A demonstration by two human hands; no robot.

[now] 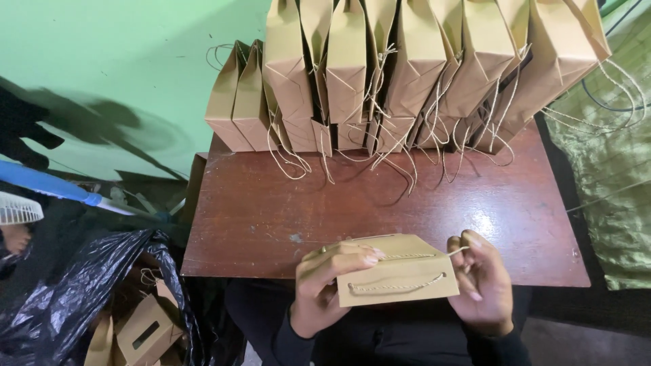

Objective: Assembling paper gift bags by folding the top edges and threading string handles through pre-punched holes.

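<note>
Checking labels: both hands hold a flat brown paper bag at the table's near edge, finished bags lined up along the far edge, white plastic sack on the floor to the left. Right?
One error: the sack on the floor is black, not white. The head view shows it. The rest holds: left hand and right hand hold the bag at the table edge, finished bags behind.

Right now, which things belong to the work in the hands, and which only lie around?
In use: small flat brown paper bag, its twine cord, left hand, right hand.
Lying about: row of finished brown paper bags, black plastic sack, white fan.
</note>
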